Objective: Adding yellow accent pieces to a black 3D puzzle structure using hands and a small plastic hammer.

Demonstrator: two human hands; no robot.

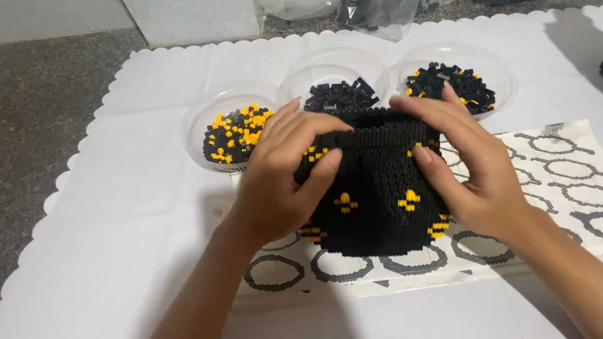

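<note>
Two bare forearms in view, entering from lower edge of frame. No sleeves, cuffs or gloves visible on either. Left hand [273,184]: no ring, no watch, no band at wrist. Fingernails short, unpainted. Right hand [466,164]: likewise without ring, bracelet or strap; nails short and plain. No marks, plasters or tattoos seen on either forearm. Upper arms and clothing out of frame.

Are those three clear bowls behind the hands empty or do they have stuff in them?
Filled. Each clear bowl holds small building bricks: the left black and orange, the middle black, the right mostly black.
</note>
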